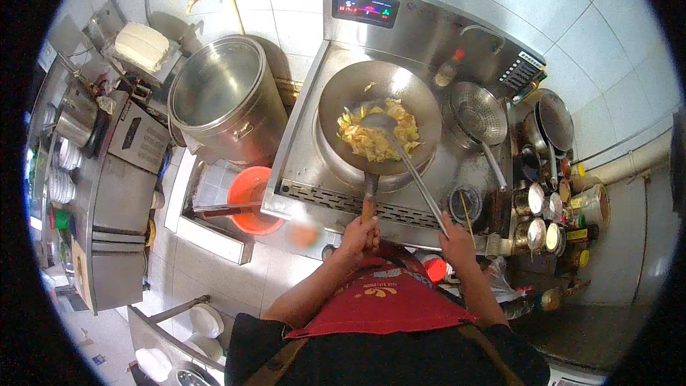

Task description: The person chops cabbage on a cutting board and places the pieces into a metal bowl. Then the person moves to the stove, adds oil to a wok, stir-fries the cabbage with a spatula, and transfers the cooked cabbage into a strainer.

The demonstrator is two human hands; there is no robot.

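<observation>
My left hand grips the wooden handle of a steel wok, which rests on the round burner of a stainless-steel range. In my right hand is the long metal shaft of a cooking ladle. The ladle's bowl lies over chopped, cabbage-like food in the middle of the wok and hides part of it. A small loose piece clings higher up on the wok's far wall.
Right of the wok, a perforated strainer sits over a pot, with a red-capped bottle behind. Several seasoning containers crowd the right side. At left stand a tall stockpot and an orange bucket. A faucet arches above the range.
</observation>
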